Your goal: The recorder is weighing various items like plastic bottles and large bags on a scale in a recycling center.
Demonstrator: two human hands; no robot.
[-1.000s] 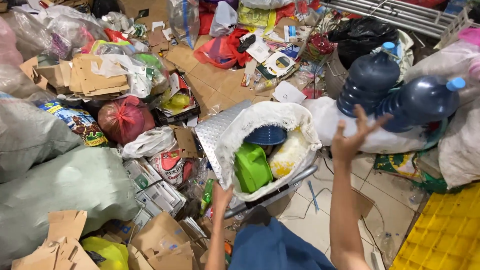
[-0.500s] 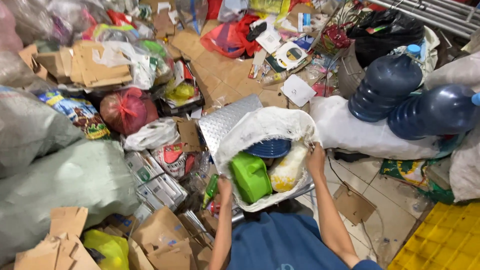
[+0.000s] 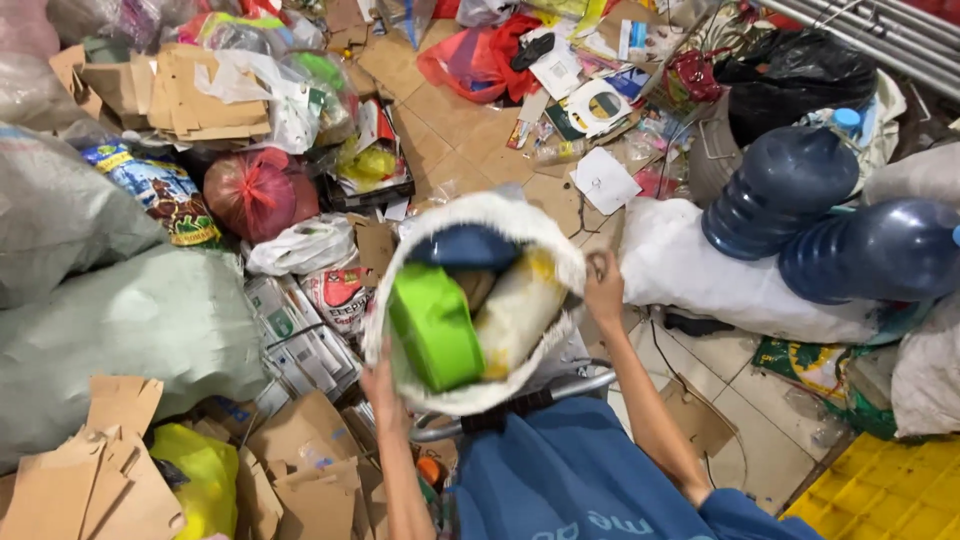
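Gaping white sack (image 3: 478,392), mouth facing upward

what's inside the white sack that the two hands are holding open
Inside the white sack: a bright green plastic container, a dark blue round item and a pale yellowish jug. Anything beneath them is covered.

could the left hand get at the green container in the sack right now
Probably yes. The left hand grips the white sack rim right beside the green container, which lies uncovered on top, though letting go would free that side.
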